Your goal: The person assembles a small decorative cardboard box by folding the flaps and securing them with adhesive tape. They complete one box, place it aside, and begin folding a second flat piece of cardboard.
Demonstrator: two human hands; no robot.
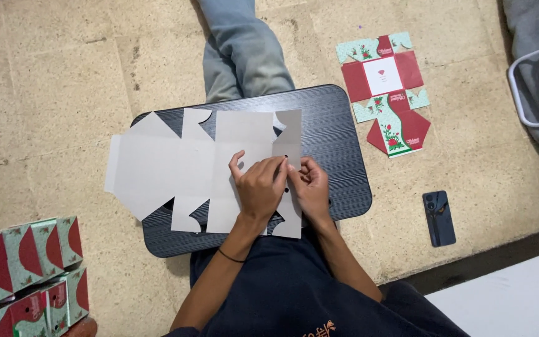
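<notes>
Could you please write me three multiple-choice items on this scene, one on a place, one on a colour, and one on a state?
1. Where does the phone lie?
A. on the floor right of the board
B. on the board
C. on the boxes

2. What colour is the board?
A. white
B. black
C. green

3. How is the cardboard under the hands?
A. rolled up
B. folded into a box
C. flat, plain side up

Answers: 1 A, it rests on the floor; 2 B, its bare surface is black; 3 C, left hand and right hand press it flat.
</notes>
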